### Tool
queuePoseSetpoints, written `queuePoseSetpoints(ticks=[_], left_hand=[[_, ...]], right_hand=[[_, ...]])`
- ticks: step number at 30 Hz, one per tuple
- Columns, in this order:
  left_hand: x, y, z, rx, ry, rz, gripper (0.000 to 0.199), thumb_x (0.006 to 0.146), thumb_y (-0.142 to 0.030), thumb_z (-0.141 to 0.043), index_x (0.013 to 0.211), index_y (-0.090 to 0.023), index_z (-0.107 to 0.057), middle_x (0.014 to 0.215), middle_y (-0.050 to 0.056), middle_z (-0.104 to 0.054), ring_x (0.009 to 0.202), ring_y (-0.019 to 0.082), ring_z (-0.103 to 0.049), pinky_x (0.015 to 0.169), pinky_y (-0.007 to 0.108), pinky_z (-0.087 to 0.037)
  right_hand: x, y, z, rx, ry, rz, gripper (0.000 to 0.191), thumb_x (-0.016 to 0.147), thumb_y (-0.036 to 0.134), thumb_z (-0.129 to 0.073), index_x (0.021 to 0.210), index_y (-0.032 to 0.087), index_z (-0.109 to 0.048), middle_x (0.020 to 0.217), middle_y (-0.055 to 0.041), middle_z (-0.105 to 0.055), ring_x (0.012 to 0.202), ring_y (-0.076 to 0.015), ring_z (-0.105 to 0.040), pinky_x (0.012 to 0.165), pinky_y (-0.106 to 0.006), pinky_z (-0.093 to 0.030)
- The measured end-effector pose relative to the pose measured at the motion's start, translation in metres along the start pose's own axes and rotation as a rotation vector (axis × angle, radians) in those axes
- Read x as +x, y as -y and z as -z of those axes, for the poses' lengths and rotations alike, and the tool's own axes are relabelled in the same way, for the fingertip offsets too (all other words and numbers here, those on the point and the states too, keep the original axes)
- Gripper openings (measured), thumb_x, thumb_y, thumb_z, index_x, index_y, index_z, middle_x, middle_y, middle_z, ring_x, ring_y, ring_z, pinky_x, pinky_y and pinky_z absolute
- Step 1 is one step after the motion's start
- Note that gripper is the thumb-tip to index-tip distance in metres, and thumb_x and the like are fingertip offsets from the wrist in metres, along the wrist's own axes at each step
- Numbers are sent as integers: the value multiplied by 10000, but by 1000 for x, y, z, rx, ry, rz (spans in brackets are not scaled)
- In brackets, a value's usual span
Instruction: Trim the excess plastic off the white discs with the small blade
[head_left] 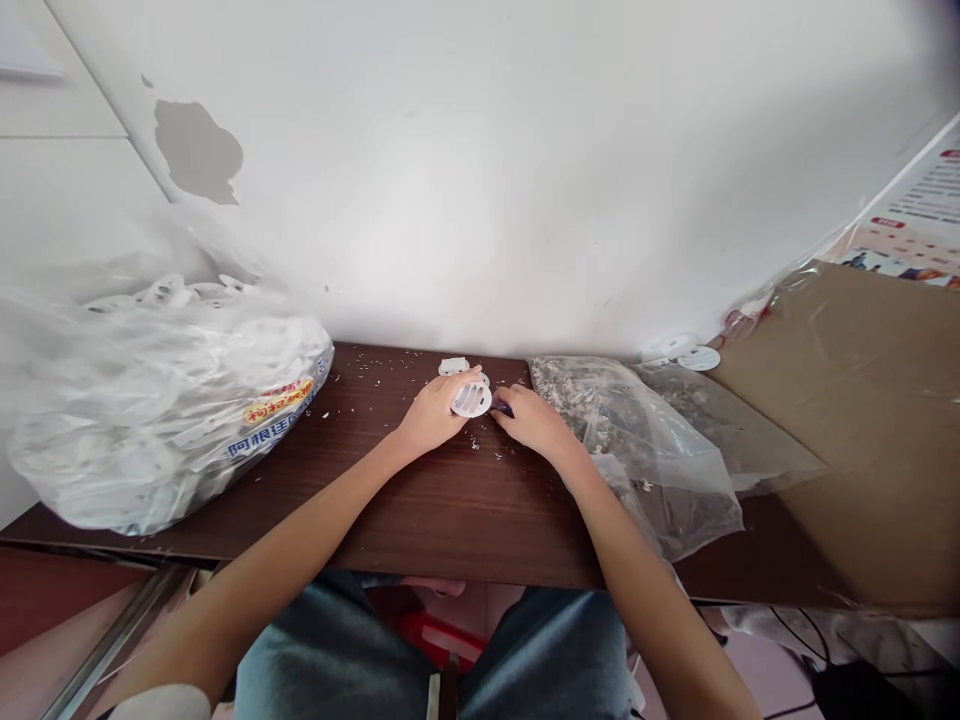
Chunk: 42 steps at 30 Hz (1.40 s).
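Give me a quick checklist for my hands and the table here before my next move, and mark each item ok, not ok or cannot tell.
1. Disc in hand: ok. The left hand holds the white slotted plastic disc.
2. Item in the other hand: cannot tell. The right hand covers most of a small dark object.
3. Shavings off the work spot: not ok. White shavings lie on the dark wood tabletop.
4. Large bag apart from the hands: ok. The plastic bag of white pieces sits away from the left hand.
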<state>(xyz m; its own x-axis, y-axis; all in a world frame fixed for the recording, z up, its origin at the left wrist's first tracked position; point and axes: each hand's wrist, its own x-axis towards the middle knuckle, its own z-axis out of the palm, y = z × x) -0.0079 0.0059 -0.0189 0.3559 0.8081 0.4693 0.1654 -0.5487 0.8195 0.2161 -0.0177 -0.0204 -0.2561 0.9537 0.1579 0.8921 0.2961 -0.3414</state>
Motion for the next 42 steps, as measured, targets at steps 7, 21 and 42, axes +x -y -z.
queuePoseSetpoints(ticks=[7,21,42], left_hand=[[-2,0,-1,15,112,-37,691,821,-91,-741,1475,-251,-589,1495,76,-653,1436,293,-591,1273,432,-391],[-1,24,-3,544,221,-342,734,923,-72,-570,1606,-208,-336,1455,129,-681,1323,290,-676,1083,466,-568],[3,24,1,753,153,-255,245,946,-244,-724,1160,-196,-614,1006,84,-768,921,276,-741,842,386,-557]], right_hand=[[1,0,1,28,-46,-14,58,986,257,-603,969,209,-629,1024,-96,-676,875,-224,-621,681,-315,-365],[8,1,7,1139,-154,-296,405,783,527,-825,991,225,-654,901,1,-659,539,-74,-356,497,-253,-271],[7,21,-6,1119,-14,-355,414,719,450,-882,1018,186,-771,750,4,-618,604,-96,-433,491,-228,-279]])
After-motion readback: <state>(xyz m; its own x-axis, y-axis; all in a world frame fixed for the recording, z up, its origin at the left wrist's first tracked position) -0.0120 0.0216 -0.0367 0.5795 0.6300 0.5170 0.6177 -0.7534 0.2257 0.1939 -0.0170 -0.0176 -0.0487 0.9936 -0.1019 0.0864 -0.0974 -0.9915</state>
